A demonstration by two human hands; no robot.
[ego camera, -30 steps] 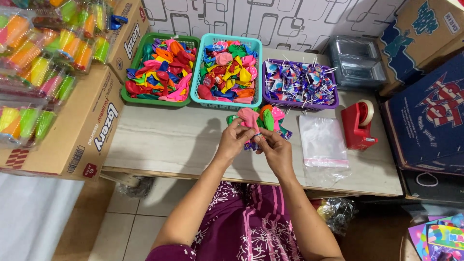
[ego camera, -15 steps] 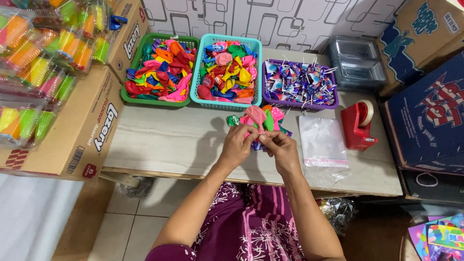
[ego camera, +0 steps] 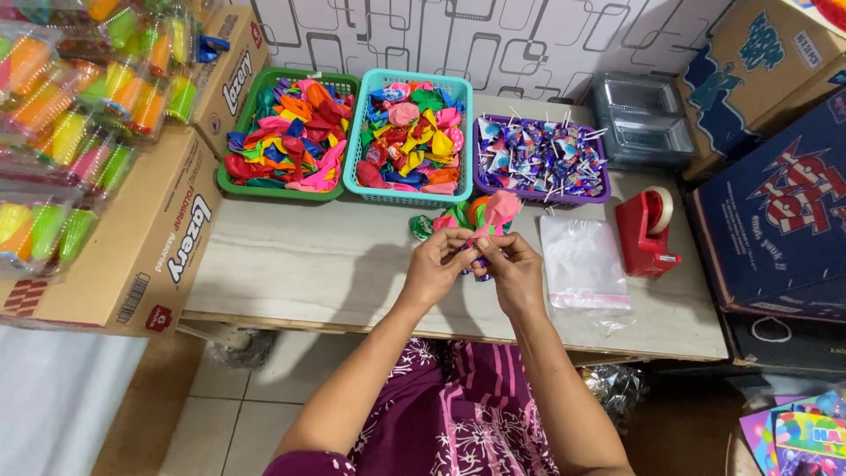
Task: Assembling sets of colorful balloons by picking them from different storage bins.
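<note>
Above the table [ego camera: 291,264], both hands' grips, left hand [ego camera: 436,269] and right hand [ego camera: 515,273], pinch 1 balloon bunch [ego camera: 480,216].

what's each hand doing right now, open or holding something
Left hand: closed, pinching the bunch of balloons.
Right hand: closed on the same bunch of balloons, fingertips meeting the left hand's.

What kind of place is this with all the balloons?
Probably a small party-goods shop or packing spot. Baskets of balloons and lollipops sit on the table, with clear bags, a tape dispenser and stock boxes around. Both hands hold a balloon bunch.
</note>
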